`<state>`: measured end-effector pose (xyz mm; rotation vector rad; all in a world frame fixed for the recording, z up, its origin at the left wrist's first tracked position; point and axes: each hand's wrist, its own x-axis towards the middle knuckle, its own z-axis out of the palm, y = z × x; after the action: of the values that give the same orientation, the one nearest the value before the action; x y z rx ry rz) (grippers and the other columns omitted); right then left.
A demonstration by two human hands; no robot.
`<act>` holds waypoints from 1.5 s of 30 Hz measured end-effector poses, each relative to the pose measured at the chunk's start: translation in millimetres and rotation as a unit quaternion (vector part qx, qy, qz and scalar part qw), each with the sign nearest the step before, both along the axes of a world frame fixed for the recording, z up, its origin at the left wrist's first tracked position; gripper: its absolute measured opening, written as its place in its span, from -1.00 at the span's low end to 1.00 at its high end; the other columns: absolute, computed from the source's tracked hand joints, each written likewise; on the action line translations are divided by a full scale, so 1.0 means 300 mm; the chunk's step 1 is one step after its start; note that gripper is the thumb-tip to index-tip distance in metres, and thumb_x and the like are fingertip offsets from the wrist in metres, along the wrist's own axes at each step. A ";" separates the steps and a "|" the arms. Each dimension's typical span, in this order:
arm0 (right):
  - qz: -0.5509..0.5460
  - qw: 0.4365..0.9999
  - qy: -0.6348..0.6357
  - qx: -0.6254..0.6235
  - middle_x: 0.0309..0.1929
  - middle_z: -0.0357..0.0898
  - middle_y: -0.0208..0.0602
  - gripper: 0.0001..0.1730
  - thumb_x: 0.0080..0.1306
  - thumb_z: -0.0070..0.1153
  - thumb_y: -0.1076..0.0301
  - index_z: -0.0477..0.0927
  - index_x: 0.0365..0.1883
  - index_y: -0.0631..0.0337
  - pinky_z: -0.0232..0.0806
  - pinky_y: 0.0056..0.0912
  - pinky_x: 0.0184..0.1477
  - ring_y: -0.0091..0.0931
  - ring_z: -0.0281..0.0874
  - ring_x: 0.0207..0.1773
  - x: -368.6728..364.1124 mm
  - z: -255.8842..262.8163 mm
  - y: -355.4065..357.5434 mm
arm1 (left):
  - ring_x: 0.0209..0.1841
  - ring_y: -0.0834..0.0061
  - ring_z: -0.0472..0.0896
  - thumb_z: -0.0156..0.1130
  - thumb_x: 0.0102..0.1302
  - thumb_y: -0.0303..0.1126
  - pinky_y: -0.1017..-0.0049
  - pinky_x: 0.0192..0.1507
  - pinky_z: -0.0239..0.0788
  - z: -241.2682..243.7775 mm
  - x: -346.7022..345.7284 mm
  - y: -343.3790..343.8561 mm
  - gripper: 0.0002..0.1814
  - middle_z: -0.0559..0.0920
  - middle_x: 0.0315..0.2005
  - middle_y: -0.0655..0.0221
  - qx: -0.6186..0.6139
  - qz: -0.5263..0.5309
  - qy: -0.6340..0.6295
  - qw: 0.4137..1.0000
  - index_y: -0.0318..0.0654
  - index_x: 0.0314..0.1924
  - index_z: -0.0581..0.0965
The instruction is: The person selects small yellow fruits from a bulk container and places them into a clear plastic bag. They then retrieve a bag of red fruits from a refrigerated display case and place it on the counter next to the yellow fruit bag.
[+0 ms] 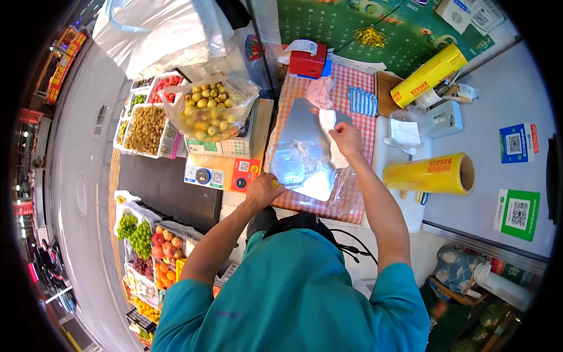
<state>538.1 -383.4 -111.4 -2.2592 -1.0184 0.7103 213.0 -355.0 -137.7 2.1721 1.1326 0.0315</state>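
My left hand (262,192) is closed around a small yellow item (275,184) that looks like a fruit, by the table's left front edge. Most of it is hidden by my fingers. My right hand (349,140) pinches the edge of a long white tissue or cloth (327,121), which lies over a grey board (300,119). On the board's near part sit a clear plastic container (285,163) and crumpled clear film (345,189). A plastic bag of yellow-green jujubes (206,112) rests on a scale (237,148) to the left.
A red-checked tablecloth (358,86) covers the table. Behind stand a red label printer (308,61), a pink cloth (322,91) and a blue checked cloth (363,101). Yellow film rolls (426,174) lie at right. Fruit baskets (165,138) line the left, beside payment code cards (204,176).
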 end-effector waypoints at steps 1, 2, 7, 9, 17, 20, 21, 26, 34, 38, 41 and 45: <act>0.005 0.998 0.049 0.049 -0.29 0.73 -0.13 -0.65 0.17 0.37 0.19 0.70 -0.21 0.29 0.48 -0.25 -0.20 -0.31 0.69 -0.28 -0.014 0.033 -0.003 | -0.18 0.00 0.69 0.33 0.16 0.00 0.15 -0.08 0.55 -0.001 0.003 0.000 -0.50 0.68 -0.20 -0.01 -0.005 0.001 0.000 1.000 -0.35 -0.17 0.65; 0.010 0.990 0.098 0.097 -0.36 0.72 -0.16 -0.67 0.16 0.40 0.22 0.70 -0.23 0.30 0.46 -0.30 -0.25 -0.37 0.67 -0.34 -0.031 0.064 -0.008 | -0.15 0.00 0.69 0.33 0.16 0.00 0.15 -0.07 0.55 -0.003 0.005 -0.003 -0.50 0.68 -0.18 -0.02 -0.007 0.003 0.007 1.000 -0.34 -0.14 0.66; 0.008 0.951 0.299 0.082 -0.39 0.70 -0.19 -0.63 0.16 0.44 0.20 0.70 -0.21 0.31 0.44 -0.39 -0.25 -0.45 0.64 -0.35 -0.240 0.089 -0.036 | -0.11 -0.02 0.68 0.33 0.14 0.00 0.16 -0.03 0.54 -0.023 0.028 0.003 -0.48 0.68 -0.17 -0.04 -0.010 0.008 -0.005 1.000 -0.36 -0.14 0.65; 0.067 0.978 0.195 0.014 -0.34 0.72 -0.16 -0.55 0.15 0.45 0.13 0.69 -0.15 0.31 0.47 -0.34 -0.22 -0.39 0.66 -0.33 -0.269 -0.022 -0.042 | -0.11 -0.02 0.68 0.33 0.13 0.00 0.16 -0.02 0.54 -0.029 0.045 0.002 -0.48 0.68 -0.16 -0.04 -0.016 0.008 -0.001 1.000 -0.36 -0.14 0.65; -0.032 0.990 0.102 0.090 -0.36 0.71 -0.17 -0.59 0.25 0.37 0.13 0.69 -0.09 0.26 0.51 -0.27 -0.18 -0.32 0.68 -0.30 0.136 -0.045 -0.314 | -0.11 0.00 0.68 0.32 0.15 -0.03 0.17 -0.01 0.53 -0.027 0.021 0.023 -0.52 0.68 -0.15 -0.03 -0.030 0.015 -0.018 0.999 -0.34 -0.15 0.67; -0.051 0.993 -0.077 0.076 -0.38 0.70 -0.16 -0.68 0.27 0.32 0.21 0.69 -0.15 0.27 0.51 -0.18 -0.15 -0.25 0.66 -0.31 0.143 -0.001 -0.410 | -0.12 0.00 0.68 0.32 0.15 -0.03 0.17 -0.01 0.53 -0.024 0.014 0.026 -0.51 0.68 -0.16 -0.03 -0.039 0.013 -0.010 0.999 -0.35 -0.15 0.67; -0.027 0.959 -0.265 0.097 -0.39 0.69 -0.16 -0.72 0.27 0.30 0.23 0.69 -0.19 0.27 0.50 -0.14 -0.15 -0.22 0.66 -0.30 0.105 0.034 -0.425 | -0.12 0.00 0.68 0.33 0.15 -0.02 0.17 -0.01 0.52 -0.004 0.019 0.021 -0.51 0.68 -0.16 -0.04 -0.043 0.013 -0.010 0.999 -0.36 -0.15 0.67; 0.026 0.984 -0.162 0.069 -0.44 0.67 -0.08 -0.73 0.31 0.17 0.19 0.67 -0.38 0.24 0.49 0.03 -0.14 -0.10 0.66 -0.30 -0.229 0.078 -0.311 | -0.10 -0.01 0.68 0.33 0.13 -0.01 0.19 -0.01 0.52 -0.014 0.032 0.025 -0.49 0.69 -0.17 -0.09 -0.049 0.018 -0.001 0.999 -0.37 -0.16 0.68; 0.059 0.997 -0.047 0.011 -0.42 0.70 -0.02 -0.53 0.29 0.21 -0.08 0.72 -0.32 0.22 0.52 -0.11 -0.22 -0.11 0.70 -0.32 -0.407 -0.090 -0.276 | -0.14 -0.02 0.71 0.30 0.18 0.02 0.18 -0.02 0.53 0.017 0.078 -0.002 -0.42 0.70 -0.20 -0.15 -0.046 0.099 -0.048 0.993 -0.44 -0.10 0.67; 0.026 0.990 0.137 0.019 -0.46 0.70 -0.08 -0.55 0.28 0.27 -0.02 0.74 -0.27 0.27 0.48 -0.26 -0.32 -0.26 0.71 -0.41 -0.443 -0.087 -0.267 | -0.12 -0.05 0.70 0.28 0.21 0.03 0.18 -0.01 0.52 0.076 0.102 -0.036 -0.41 0.70 -0.22 -0.16 -0.075 0.120 -0.070 0.987 -0.44 -0.06 0.66; -0.004 0.985 0.161 0.065 -0.49 0.69 -0.10 -0.66 0.29 0.20 0.14 0.73 -0.30 0.29 0.45 -0.25 -0.36 -0.31 0.70 -0.45 -0.438 -0.127 -0.263 | -0.12 -0.04 0.70 0.27 0.22 0.03 0.18 -0.01 0.52 0.132 0.127 -0.050 -0.42 0.70 -0.25 -0.16 -0.106 0.132 -0.070 0.983 -0.44 -0.08 0.67; -0.054 0.990 0.070 0.108 -0.53 0.66 -0.08 -0.74 0.27 0.12 0.27 0.72 -0.34 0.28 0.43 -0.25 -0.37 -0.32 0.69 -0.47 -0.394 -0.099 -0.273 | -0.15 -0.03 0.71 0.29 0.20 0.02 0.19 -0.04 0.53 0.134 0.106 -0.036 -0.43 0.71 -0.26 -0.14 -0.085 0.113 -0.085 0.986 -0.43 -0.09 0.67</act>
<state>419.9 -465.1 -141.2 -2.0314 -0.8557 0.6687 244.8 -365.7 -97.6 1.8462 1.2303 0.2084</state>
